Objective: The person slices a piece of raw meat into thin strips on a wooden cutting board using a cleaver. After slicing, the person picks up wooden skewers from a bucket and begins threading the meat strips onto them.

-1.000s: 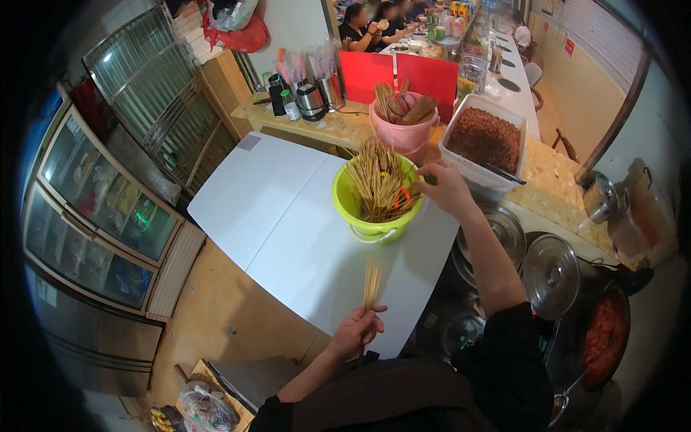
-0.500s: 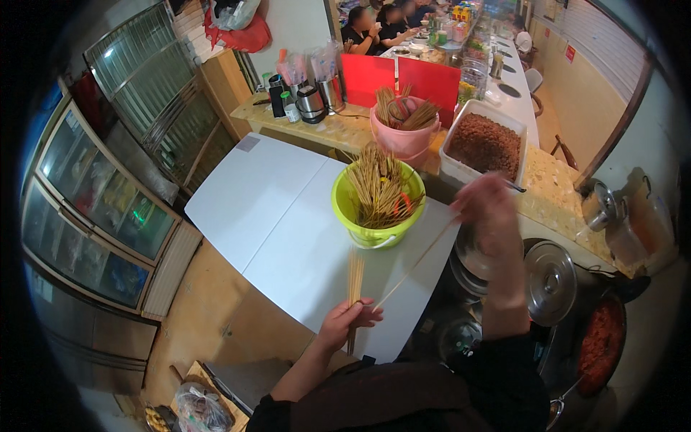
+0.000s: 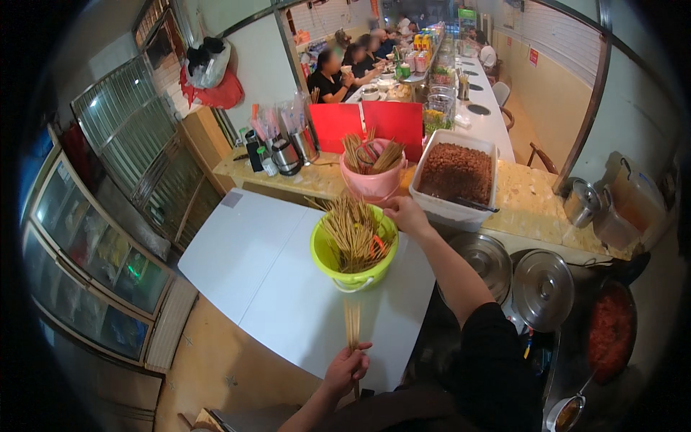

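Observation:
A bundle of thin wooden skewers stands upright in my left hand, its fingers closed round the lower part, over the white table's near end. In front of it sits a yellow-green bucket filled with many skewers and an orange-red loop among them. My right hand is at the bucket's far right rim, arm stretched forward. Its fingers are bent together, and what they pinch, if anything, does not show.
Behind stands a pink bucket of skewers, beside a white tub of brown, bean-like food on the counter. Metal lids and a pan of red food are at the right. People sit at a long counter beyond.
My right hand has moved left and forward to the bucket's far rim; the single skewer it held no longer shows. My left hand keeps its bundle. The view has shifted.

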{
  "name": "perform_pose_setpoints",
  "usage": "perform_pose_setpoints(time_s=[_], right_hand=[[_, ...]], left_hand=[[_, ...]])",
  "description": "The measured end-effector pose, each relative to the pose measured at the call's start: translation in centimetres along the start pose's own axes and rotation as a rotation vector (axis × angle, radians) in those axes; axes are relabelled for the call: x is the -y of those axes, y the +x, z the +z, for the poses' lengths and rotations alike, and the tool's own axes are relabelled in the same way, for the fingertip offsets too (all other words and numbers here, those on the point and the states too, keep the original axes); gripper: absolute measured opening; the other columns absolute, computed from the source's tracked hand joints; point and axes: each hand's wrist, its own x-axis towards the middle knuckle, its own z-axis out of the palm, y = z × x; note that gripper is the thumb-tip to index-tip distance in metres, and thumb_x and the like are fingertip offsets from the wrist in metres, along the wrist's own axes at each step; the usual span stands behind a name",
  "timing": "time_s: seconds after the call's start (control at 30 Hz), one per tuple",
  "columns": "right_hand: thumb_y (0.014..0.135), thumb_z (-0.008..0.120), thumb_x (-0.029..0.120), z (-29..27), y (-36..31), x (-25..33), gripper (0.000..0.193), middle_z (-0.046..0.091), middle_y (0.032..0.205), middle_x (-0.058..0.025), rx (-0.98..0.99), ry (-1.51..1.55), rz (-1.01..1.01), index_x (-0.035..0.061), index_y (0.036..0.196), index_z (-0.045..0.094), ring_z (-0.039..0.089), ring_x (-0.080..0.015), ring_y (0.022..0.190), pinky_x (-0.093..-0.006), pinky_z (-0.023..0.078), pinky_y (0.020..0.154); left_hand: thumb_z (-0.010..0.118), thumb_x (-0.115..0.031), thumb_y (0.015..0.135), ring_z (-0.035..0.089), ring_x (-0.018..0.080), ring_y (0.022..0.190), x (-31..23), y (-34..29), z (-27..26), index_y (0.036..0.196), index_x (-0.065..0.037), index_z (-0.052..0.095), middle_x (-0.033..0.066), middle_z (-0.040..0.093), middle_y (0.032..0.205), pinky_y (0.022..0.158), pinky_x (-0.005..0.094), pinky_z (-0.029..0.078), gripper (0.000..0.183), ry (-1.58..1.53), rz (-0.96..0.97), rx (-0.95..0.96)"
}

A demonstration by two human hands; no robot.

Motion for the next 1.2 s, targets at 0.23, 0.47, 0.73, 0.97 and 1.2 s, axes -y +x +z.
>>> perform_pose_setpoints(time_s=[0.23, 0.47, 0.73, 0.97, 1.2], right_hand=[[0.089, 0.068, 0.017, 0.4, 1.1, -0.1, 0.016, 0.069, 0.080, -0.0101, -0.152, 0.152, 0.026, 0.0008, 0.091, 0.065, 0.066, -0.0180, 0.073, -0.0322, 0.052, 0.066], [0.099, 0.054, 0.012, -12.9, -4.7, 5.8, 0.007, 0.060, 0.078, -0.0045, -0.754, 0.848, -0.211, 0.0052, 0.097, 0.055, 0.061, -0.0112, 0.070, -0.0249, 0.051, 0.060], [0.096, 0.057, 0.008, -4.5, -17.7, 8.4, 0.007, 0.062, 0.075, -0.0056, 0.285, 0.703, 0.141, 0.0012, 0.098, 0.055, 0.060, -0.0134, 0.060, -0.0273, 0.052, 0.056], [0.099, 0.057, 0.022, 0.4, -16.6, 2.2, 0.020, 0.061, 0.096, -0.0040, -0.073, 0.871, 0.187, 0.0045, 0.109, 0.056, 0.061, -0.0128, 0.089, -0.0294, 0.048, 0.076], [0.099, 0.056, 0.030, 2.0, -11.5, 0.5, 0.032, 0.061, 0.107, -0.0040, 0.076, 0.957, 0.598, 0.0042, 0.119, 0.053, 0.059, -0.0149, 0.095, -0.0314, 0.046, 0.081]], left_hand=[[0.038, -0.017, 0.105, 0.039, 0.0092, 0.050, -0.1, 0.1, -3.0, 0.129, -0.003, 0.051, 0.0069, 0.059, 0.076, 0.048, 0.0219, 0.033, 0.031, -0.007, 0.158, -0.023], [0.040, -0.018, 0.105, 0.048, 0.0125, 0.055, -1.4, 0.7, -3.6, 0.131, -0.001, 0.049, 0.0103, 0.063, 0.079, 0.053, 0.0242, 0.039, 0.032, 0.124, 0.136, -0.078], [0.042, -0.026, 0.105, 0.059, 0.0140, 0.074, -1.2, 2.3, 1.3, 0.137, 0.000, 0.043, 0.0158, 0.065, 0.114, 0.065, 0.0242, 0.046, 0.041, 0.101, 0.052, 0.093], [0.047, -0.023, 0.103, 0.048, 0.0095, 0.065, 2.6, 0.2, -0.8, 0.137, -0.001, 0.043, 0.0031, 0.055, 0.082, 0.059, 0.0224, 0.039, 0.040, 0.064, -0.090, 0.147], [0.043, -0.020, 0.104, 0.061, 0.0208, 0.073, 3.2, -2.3, -7.2, 0.124, -0.003, 0.051, 0.0066, 0.061, 0.080, 0.065, 0.0347, 0.051, 0.027, -0.294, 0.278, -0.239]])
